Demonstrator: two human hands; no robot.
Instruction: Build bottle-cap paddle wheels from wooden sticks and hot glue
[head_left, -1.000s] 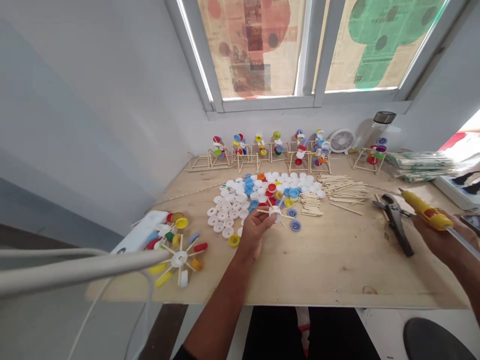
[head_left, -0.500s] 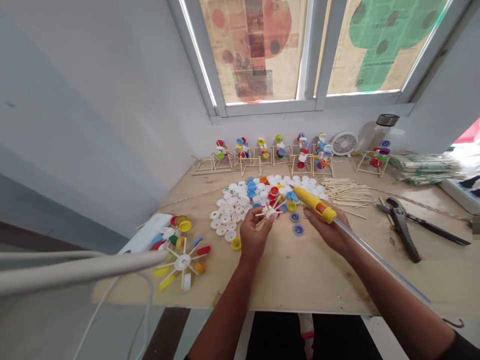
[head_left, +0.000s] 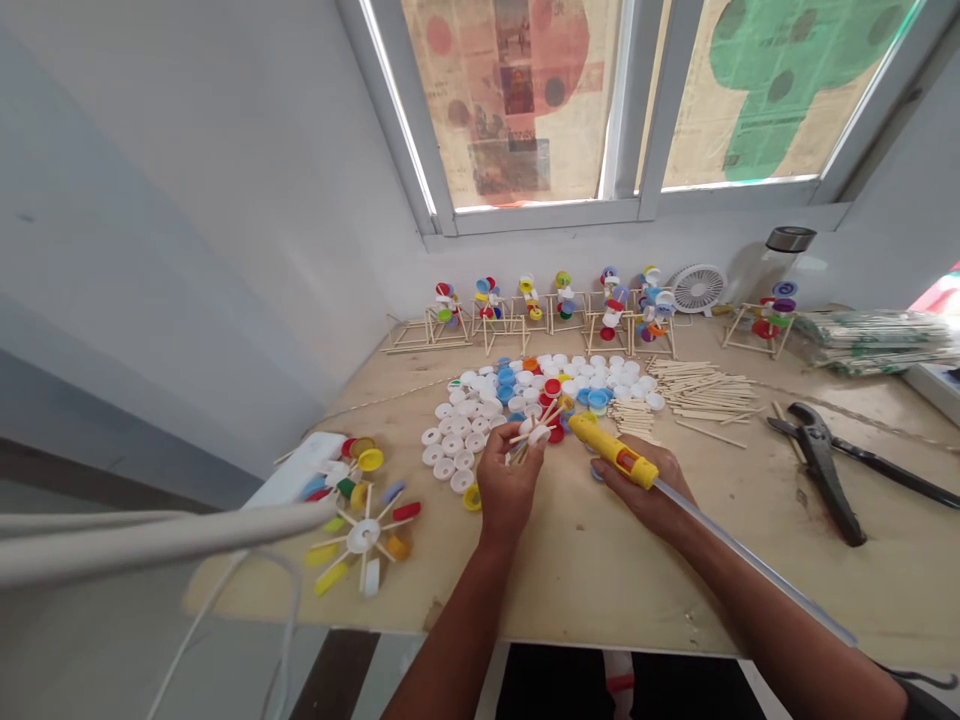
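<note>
Between the fingers of my left hand (head_left: pixel 508 480) is a white bottle cap with wooden sticks (head_left: pixel 538 432) standing out from its edge like spokes. My right hand (head_left: pixel 649 485) is wrapped round a yellow glue gun (head_left: pixel 611 450), with a long clear glue stick (head_left: pixel 750 550) running out of its back end. The nozzle points left toward the cap, a short gap away from it. Loose white bottle caps (head_left: pixel 457 425) spread over the table just beyond my left hand, mixed with blue, red and yellow ones. A finished-looking spoked wheel with coloured caps (head_left: pixel 364 537) lies at the left.
Several small stick stands with cap wheels (head_left: pixel 491 300) line the back wall, near a white fan (head_left: pixel 699 289) and a bottle (head_left: pixel 780 255). Loose sticks (head_left: pixel 705 388) and black-handled cutters (head_left: pixel 821 465) lie right. A thick white cable (head_left: pixel 165 540) crosses the left foreground.
The glue gun has moved left and slightly down, closer to the cap. My left hand has tilted the cap so its side shows more. The view has shifted a little.
</note>
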